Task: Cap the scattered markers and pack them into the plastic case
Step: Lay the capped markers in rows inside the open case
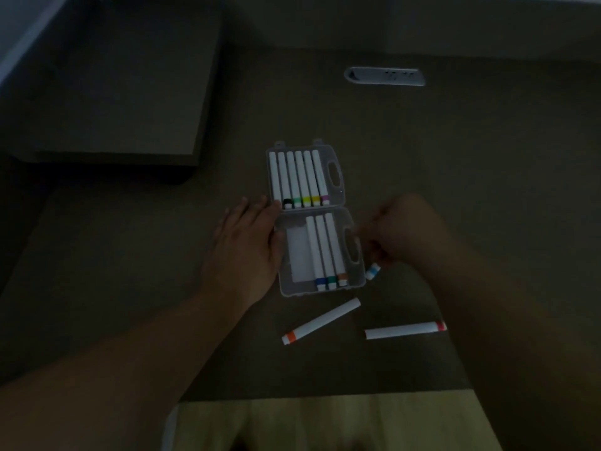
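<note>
The clear plastic case (356, 281) lies open on the dark table. Its far half holds several white capped markers (300, 177); its near half holds three, banded blue, green and brown (325, 249). My left hand (244, 245) lies flat against the case's left edge, fingers apart. My right hand (400, 232) sits just right of the case, closed on a marker with a light-blue band (373, 271) whose tip pokes out below the fist. An orange-banded marker (320, 322) and a red-banded marker (405, 330) lie loose on the table in front of the case.
A dark raised block (113, 92) occupies the far left of the table. A grey cable port (385, 76) is set into the tabletop at the back. The table's near edge runs across the bottom, with a lighter floor (325, 421) below it. The scene is dim.
</note>
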`<state>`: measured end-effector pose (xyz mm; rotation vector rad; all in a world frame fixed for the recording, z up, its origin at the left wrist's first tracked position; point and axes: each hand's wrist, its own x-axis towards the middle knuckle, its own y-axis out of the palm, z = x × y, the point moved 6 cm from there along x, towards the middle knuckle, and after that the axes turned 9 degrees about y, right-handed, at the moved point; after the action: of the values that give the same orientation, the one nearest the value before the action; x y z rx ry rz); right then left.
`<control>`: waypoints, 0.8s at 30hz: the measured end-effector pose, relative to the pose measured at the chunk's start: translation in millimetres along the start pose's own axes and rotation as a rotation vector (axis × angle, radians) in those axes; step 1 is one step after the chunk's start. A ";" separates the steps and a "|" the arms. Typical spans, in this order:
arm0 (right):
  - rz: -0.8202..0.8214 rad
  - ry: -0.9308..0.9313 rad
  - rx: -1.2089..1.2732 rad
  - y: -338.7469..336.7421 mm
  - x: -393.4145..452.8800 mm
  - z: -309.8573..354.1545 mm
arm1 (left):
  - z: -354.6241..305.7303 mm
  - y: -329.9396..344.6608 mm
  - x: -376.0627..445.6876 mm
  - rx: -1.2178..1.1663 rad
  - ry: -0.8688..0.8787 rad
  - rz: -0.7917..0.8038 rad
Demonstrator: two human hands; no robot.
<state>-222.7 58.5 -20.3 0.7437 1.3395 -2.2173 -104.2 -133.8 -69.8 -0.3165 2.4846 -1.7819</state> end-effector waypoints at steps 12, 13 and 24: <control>0.056 0.217 0.080 -6.2 20.0 -54.4 | -5.6 -3.4 -1.8 -0.004 -0.007 -0.030; 0.051 0.216 0.074 -7.8 20.4 -56.4 | -6.2 -3.6 -1.7 0.000 -0.003 -0.031; 0.175 -0.030 0.084 25.0 -7.1 2.8 | -2.6 1.9 -0.6 0.004 -0.007 -0.023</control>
<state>-202.5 45.9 -31.1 0.8220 1.1281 -2.1468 -104.3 -130.6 -70.8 -0.3516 2.4824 -1.7907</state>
